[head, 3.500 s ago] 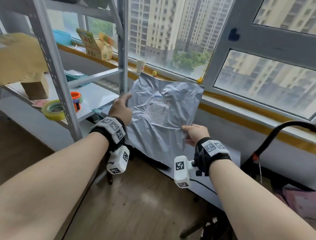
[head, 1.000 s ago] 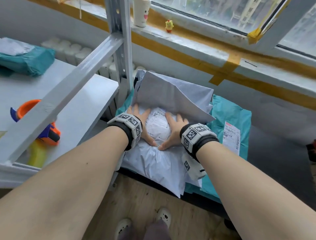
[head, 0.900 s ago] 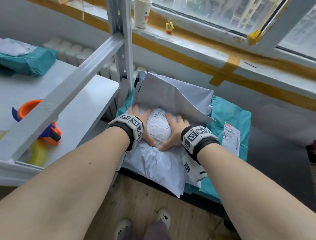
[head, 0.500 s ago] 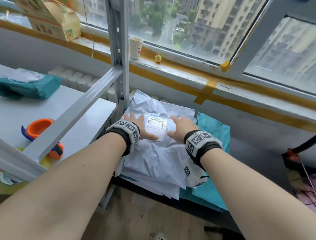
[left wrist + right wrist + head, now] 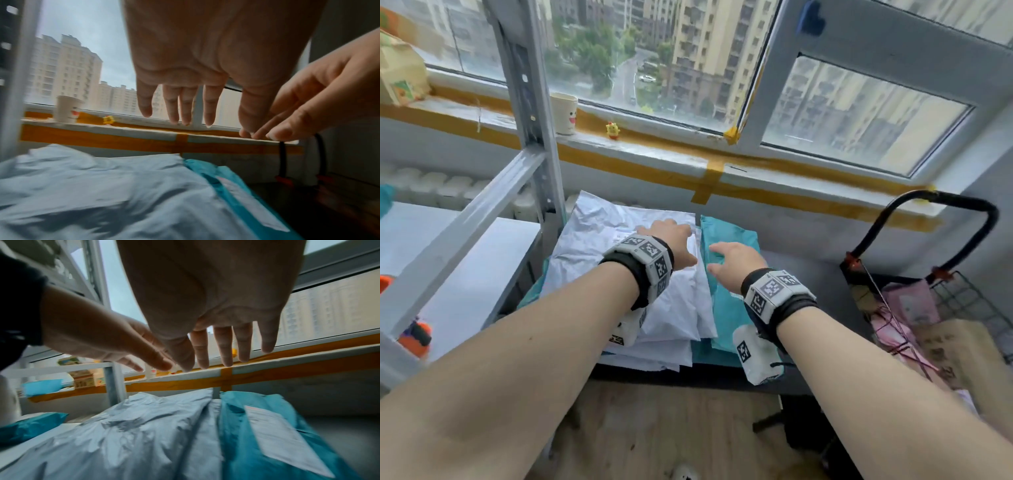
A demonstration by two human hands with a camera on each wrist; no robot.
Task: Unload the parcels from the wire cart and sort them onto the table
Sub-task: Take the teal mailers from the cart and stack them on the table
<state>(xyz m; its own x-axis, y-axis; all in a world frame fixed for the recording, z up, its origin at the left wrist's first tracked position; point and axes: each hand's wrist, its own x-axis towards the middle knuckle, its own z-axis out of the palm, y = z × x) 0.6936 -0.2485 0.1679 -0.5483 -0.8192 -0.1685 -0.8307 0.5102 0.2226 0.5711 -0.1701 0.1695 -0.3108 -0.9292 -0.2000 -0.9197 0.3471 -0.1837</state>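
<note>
Now both hands, left hand and right hand, hover flat and empty-gripped over the grey mailer; best swing cleanly toward the wire cart.

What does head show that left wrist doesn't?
Head only: the wire cart with parcels still inside, the floor, both forearms and wristbands. Left wrist only: the left hand from beneath, palm open, fingers straight and off the grey parcel. Both: grey parcel beside the teal parcel, paper cup on the sill, right hand open.
</note>
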